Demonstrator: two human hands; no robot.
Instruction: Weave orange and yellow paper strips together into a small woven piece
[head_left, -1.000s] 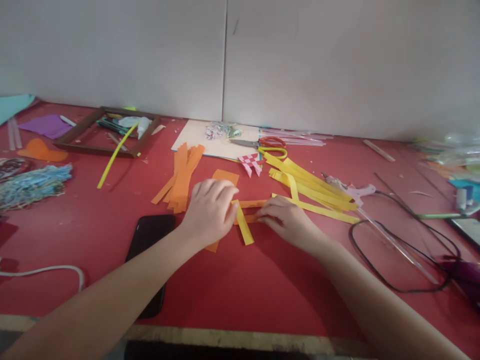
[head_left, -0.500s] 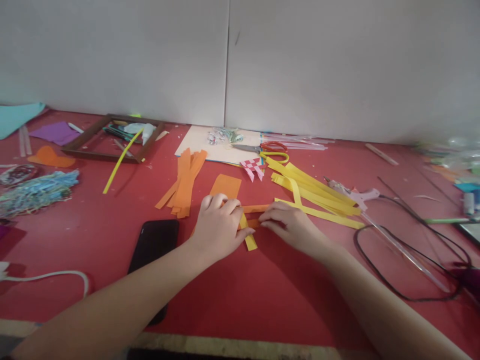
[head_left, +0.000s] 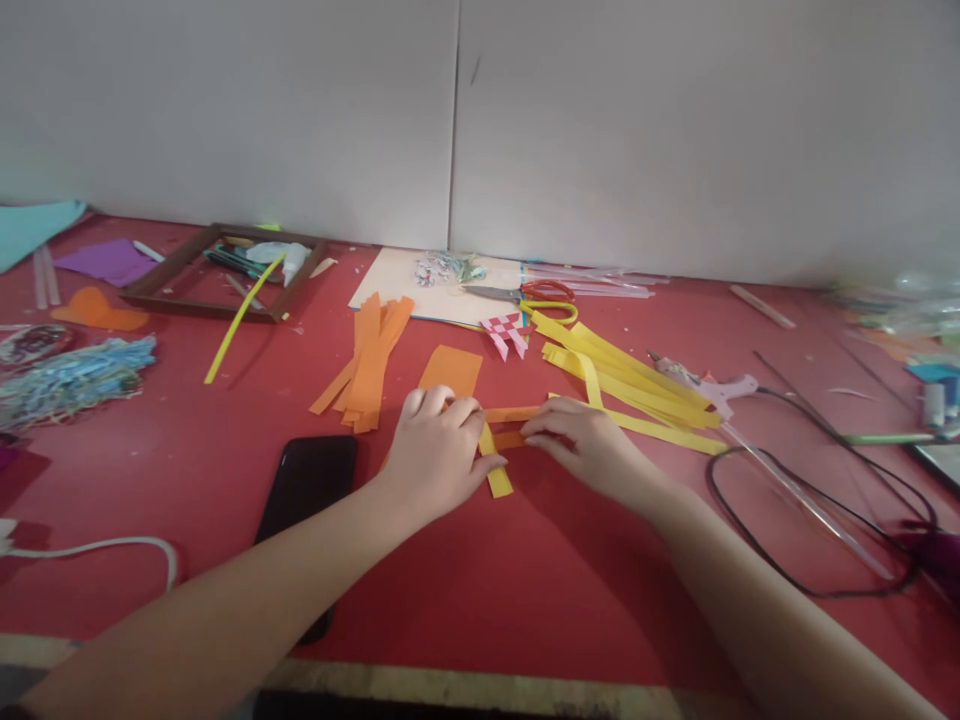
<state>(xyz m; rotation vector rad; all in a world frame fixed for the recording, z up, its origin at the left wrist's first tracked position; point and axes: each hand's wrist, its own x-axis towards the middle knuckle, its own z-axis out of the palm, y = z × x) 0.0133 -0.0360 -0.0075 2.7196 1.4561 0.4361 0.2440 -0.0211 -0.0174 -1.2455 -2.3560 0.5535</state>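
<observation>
My left hand [head_left: 435,452] is curled over crossed paper strips on the red table [head_left: 480,570], its thumb pressing a short yellow strip [head_left: 496,472]. My right hand [head_left: 581,442] pinches the orange strips [head_left: 512,425] that run across it, fingertips pressed together on them. Behind my left hand lies a wider orange paper piece [head_left: 451,369]. A pile of orange strips [head_left: 367,365] lies to the left and a fan of long yellow strips [head_left: 622,385] to the right.
A black phone [head_left: 307,490] lies beside my left forearm. Scissors [head_left: 525,293] and a small pink-and-white woven piece [head_left: 504,334] sit behind, on and near cream card. A glue gun [head_left: 709,385] with black cable lies right. A wooden frame [head_left: 225,272] stands back left.
My left hand has curled and shifted slightly, its thumb now down on the yellow strip. My right hand stays pinching the orange strips. The view has shifted a little.
</observation>
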